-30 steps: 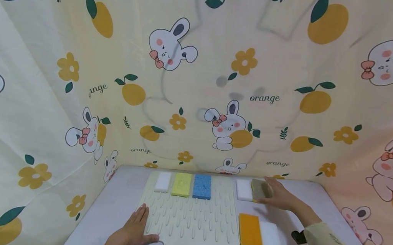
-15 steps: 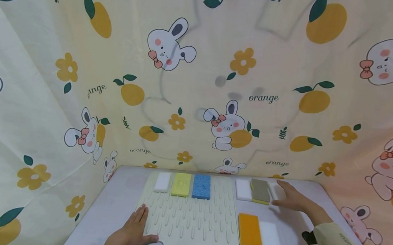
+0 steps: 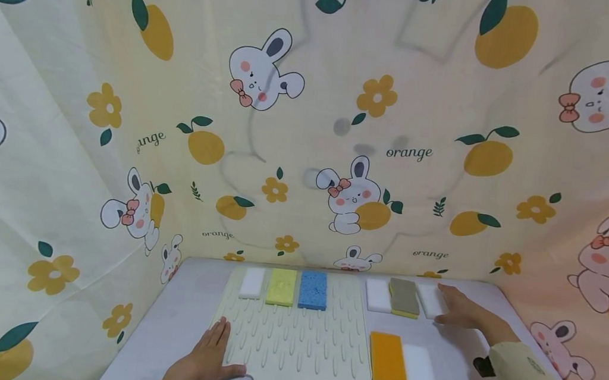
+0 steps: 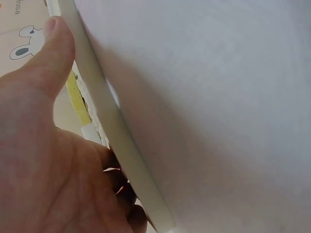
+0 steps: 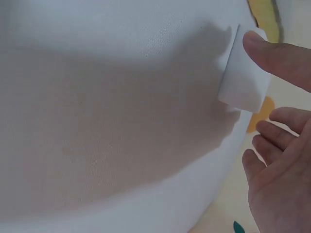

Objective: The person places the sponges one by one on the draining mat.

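My left hand (image 3: 206, 352) rests on the left edge and front left corner of a cream ridged board (image 3: 297, 350), fingers straight and thumb spread. In the left wrist view, the thumb and fingers lie along the board's thick edge (image 4: 116, 126). My right hand (image 3: 463, 313) is at the right side of a white sponge (image 3: 431, 301) at the back right. In the right wrist view, the thumb overlaps that white sponge (image 5: 243, 73), while the other fingers are spread apart from it, loosely bent. A grey-topped yellow sponge (image 3: 404, 297) lies left of it, beside another white sponge (image 3: 378, 295).
Along the board's far edge lie a white sponge (image 3: 251, 283), a yellow sponge (image 3: 281, 286) and a blue sponge (image 3: 313, 290). An orange-topped sponge (image 3: 389, 362) and a white sponge (image 3: 420, 372) lie side by side at the front right. Patterned cloth (image 3: 309, 125) hangs behind the table.
My right hand has moved right, from the grey-topped sponge to the right side of the white sponge, which has come into view beside it. The left hand has stayed in place.
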`<control>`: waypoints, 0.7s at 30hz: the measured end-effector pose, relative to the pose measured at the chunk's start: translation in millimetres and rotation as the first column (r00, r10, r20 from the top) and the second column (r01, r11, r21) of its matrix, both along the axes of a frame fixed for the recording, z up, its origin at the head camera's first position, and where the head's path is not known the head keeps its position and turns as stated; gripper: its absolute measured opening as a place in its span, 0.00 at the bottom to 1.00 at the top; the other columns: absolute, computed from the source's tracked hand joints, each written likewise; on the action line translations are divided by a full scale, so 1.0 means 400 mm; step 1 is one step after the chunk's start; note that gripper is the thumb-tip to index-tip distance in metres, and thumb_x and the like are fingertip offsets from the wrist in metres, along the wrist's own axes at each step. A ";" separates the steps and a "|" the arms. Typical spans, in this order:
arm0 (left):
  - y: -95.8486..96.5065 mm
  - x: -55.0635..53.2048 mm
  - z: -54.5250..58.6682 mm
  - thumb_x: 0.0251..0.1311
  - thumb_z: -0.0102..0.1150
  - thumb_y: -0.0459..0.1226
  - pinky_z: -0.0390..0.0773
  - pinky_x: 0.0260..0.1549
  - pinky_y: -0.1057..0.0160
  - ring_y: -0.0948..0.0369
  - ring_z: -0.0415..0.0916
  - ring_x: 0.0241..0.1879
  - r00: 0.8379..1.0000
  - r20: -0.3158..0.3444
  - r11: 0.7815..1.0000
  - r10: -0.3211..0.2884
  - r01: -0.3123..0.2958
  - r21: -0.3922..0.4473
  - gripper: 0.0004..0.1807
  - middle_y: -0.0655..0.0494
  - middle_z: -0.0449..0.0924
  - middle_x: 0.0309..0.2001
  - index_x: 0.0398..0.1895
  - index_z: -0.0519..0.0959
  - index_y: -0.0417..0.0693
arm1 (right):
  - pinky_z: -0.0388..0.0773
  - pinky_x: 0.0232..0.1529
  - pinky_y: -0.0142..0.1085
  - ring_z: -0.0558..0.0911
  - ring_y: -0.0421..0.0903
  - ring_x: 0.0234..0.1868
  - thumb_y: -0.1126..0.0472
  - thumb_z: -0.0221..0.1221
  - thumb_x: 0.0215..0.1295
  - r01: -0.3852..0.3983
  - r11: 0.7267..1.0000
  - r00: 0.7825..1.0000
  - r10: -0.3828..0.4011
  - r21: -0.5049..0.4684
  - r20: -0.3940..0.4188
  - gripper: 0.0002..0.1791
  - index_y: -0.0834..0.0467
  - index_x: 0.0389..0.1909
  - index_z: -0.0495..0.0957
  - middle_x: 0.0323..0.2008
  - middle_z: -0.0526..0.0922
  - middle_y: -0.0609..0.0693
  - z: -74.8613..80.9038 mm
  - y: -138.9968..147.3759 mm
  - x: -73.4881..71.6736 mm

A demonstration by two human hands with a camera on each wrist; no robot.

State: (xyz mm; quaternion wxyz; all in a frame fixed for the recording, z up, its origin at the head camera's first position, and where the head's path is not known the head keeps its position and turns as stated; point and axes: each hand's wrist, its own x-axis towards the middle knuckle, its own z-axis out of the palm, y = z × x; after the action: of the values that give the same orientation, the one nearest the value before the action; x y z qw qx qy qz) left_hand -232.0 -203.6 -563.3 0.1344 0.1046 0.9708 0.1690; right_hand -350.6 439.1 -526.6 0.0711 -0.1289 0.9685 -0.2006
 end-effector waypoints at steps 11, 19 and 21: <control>-0.024 -0.015 -0.056 0.53 0.64 0.77 0.44 0.81 0.32 0.31 0.40 0.84 0.998 -0.051 0.994 -0.023 0.029 0.107 0.76 0.24 0.42 0.83 0.81 0.50 0.22 | 0.53 0.76 0.74 0.57 0.81 0.75 0.50 0.80 0.58 0.062 0.998 0.996 -0.061 -0.023 0.070 0.64 0.82 0.77 0.50 0.75 0.52 0.85 -0.039 0.012 -0.043; -0.018 -0.010 -0.031 0.55 0.67 0.74 0.42 0.81 0.32 0.32 0.39 0.84 1.000 -0.002 0.997 -0.012 0.012 0.083 0.74 0.25 0.41 0.84 0.82 0.49 0.23 | 0.50 0.76 0.75 0.55 0.81 0.75 0.48 0.80 0.59 0.101 0.994 0.988 -0.095 -0.043 0.120 0.66 0.78 0.80 0.47 0.77 0.48 0.83 -0.017 -0.020 -0.045; -0.018 -0.011 -0.033 0.55 0.66 0.74 0.43 0.81 0.32 0.32 0.40 0.84 1.000 -0.007 0.997 -0.010 0.010 0.078 0.74 0.25 0.42 0.84 0.82 0.50 0.23 | 0.51 0.75 0.76 0.55 0.82 0.75 0.50 0.80 0.59 0.095 0.994 0.989 -0.089 -0.049 0.117 0.66 0.79 0.79 0.47 0.76 0.48 0.84 -0.014 -0.025 -0.044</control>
State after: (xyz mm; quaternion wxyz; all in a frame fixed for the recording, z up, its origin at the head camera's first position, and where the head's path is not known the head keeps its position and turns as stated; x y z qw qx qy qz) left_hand -236.3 -211.0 -576.6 0.1278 0.1153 0.9633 0.2058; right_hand -368.2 428.9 -532.1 0.1136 -0.0741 0.9620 -0.2369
